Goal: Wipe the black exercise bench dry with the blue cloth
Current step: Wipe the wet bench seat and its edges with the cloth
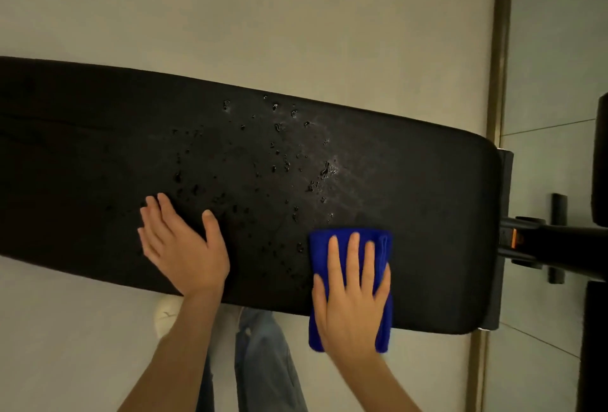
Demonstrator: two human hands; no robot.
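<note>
Head camera looks steeply down, close over the bench [411, 197].

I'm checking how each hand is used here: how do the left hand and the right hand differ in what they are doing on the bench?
The left hand lies bare on the black bench, while the right hand presses the folded blue cloth. The left hand angles toward the left; the right hand points straight ahead. Both lie flat, fingers extended, near the bench's near edge, beside the water droplets.

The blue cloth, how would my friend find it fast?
Look at the long black bench across the middle. Near its right end, at the front edge, the right hand presses flat on the blue cloth. It is the only bright blue thing there, folded.
</note>
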